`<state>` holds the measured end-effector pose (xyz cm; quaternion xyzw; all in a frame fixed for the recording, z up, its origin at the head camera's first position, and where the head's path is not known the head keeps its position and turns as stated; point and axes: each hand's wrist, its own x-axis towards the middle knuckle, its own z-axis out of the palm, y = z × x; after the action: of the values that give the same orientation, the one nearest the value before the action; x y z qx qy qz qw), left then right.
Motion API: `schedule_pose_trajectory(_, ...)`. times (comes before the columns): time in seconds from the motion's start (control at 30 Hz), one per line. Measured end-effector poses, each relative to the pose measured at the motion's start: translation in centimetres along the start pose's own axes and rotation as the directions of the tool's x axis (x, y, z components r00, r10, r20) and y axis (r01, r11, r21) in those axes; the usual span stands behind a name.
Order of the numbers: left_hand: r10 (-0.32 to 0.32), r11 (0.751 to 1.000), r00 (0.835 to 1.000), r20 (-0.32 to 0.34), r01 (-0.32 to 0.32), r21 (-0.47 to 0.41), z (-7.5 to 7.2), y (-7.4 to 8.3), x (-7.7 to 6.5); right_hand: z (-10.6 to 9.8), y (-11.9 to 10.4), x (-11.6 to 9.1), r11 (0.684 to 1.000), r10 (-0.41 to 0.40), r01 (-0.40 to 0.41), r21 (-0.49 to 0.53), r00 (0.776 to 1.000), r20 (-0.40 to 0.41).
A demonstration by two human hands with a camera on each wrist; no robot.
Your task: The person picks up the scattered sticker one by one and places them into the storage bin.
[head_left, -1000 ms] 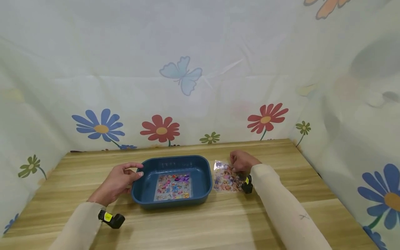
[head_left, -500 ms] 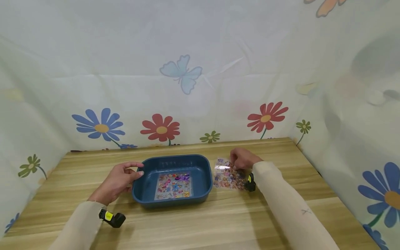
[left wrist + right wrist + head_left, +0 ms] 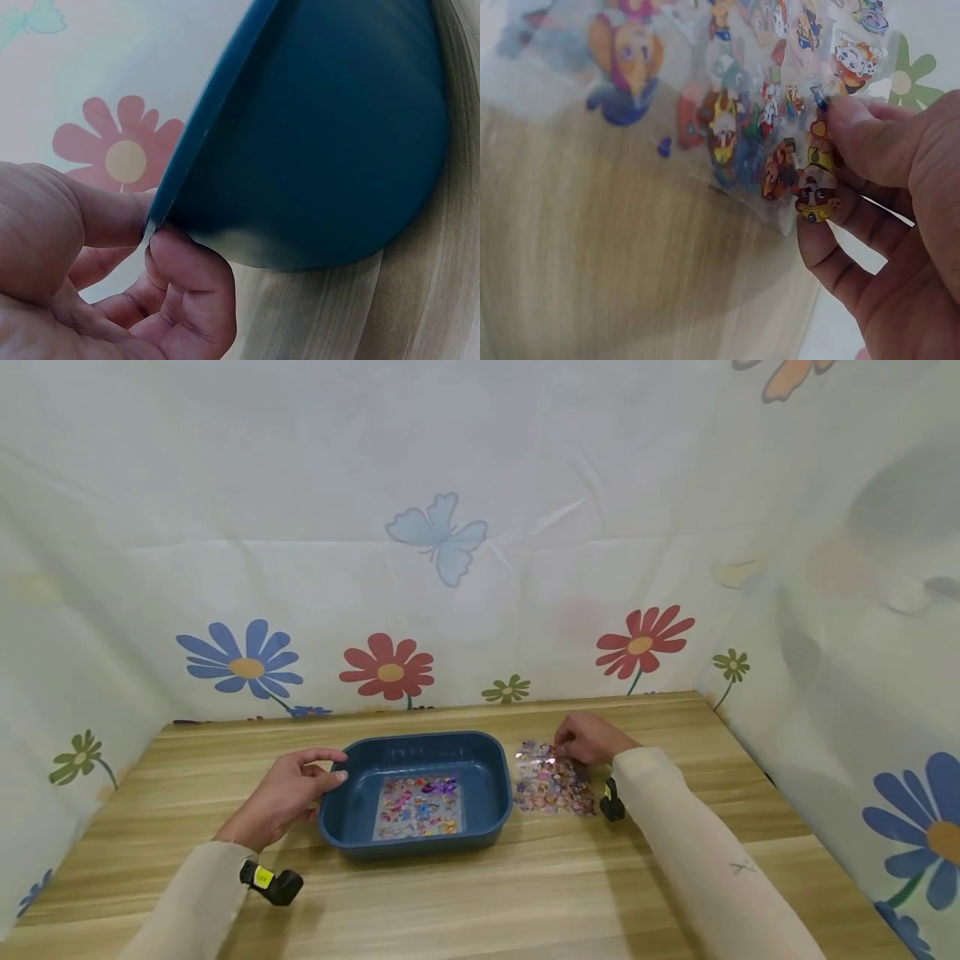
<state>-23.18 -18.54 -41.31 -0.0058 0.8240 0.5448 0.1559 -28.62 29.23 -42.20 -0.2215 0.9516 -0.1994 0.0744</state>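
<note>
My left hand pinches the left rim of a dark blue plastic basin, thumb on one side and fingers on the other, as the left wrist view shows up close. Flat in the basin lies a clear sheet of colourful cartoon stickers. To the right of the basin, my right hand pinches a second clear sticker sheet near its far right edge. In the right wrist view, this sticker sheet hangs from thumb and fingers over the wood, printed with small cartoon characters.
A wood-grain table carries everything. White cloth walls printed with flowers and butterflies enclose it at the back and sides. Each sleeve wears a small black wrist camera.
My right hand has shifted slightly right, and more of its sticker sheet shows, with the glare on it moved. The left hand and the basin stay in place.
</note>
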Motion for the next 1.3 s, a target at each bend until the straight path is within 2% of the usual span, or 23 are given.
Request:
schedule_pose_trajectory(0.33, 0.004, 1.0, 1.0, 0.002, -0.004, 0.004, 0.1, 0.1, -0.2, -0.1, -0.4, -0.4, 0.997, 0.006, -0.01, -0.07, 0.999, -0.049)
schedule_pose_trajectory(0.57, -0.012, 1.0, 1.0, -0.012, 0.012, 0.013, 0.1, 0.2, -0.1, -0.5, -0.6, -0.7, 0.996, -0.02, 0.012, -0.089, 0.995, -0.098)
schedule_pose_trajectory(0.73, -0.019, 1.0, 1.0, -0.018, 0.019, 0.014, 0.2, 0.3, -0.2, -0.9, -0.8, -1.0, 0.999, 0.041, -0.041, 0.009, 0.994, -0.104)
schedule_pose_trajectory(0.9, -0.013, 1.0, 1.0, -0.011, 0.014, 0.015, 0.2, 0.3, -0.2, -1.0, 0.1, -1.2, 0.991, 0.012, 0.008, 0.131, 0.989, -0.15)
schedule_pose_trajectory(1.07, -0.012, 1.0, 1.0, -0.008, 0.012, 0.018, 0.1, 0.3, -0.1, -1.5, 0.7, -1.4, 0.967, 0.029, 0.012, 0.254, 0.987, -0.155)
schedule_pose_trajectory(1.17, -0.008, 1.0, 1.0, -0.006, 0.008, 0.025, 0.0, 0.3, -0.1, -1.8, 0.8, -1.6, 0.945, 0.06, -0.014, 0.326, 0.989, -0.132)
schedule_pose_trajectory(1.3, -0.015, 0.999, 1.0, -0.011, 0.015, 0.029, 0.0, 0.3, -0.2, -2.4, 0.7, -1.8, 0.926, 0.096, -0.05, 0.375, 0.99, -0.104)
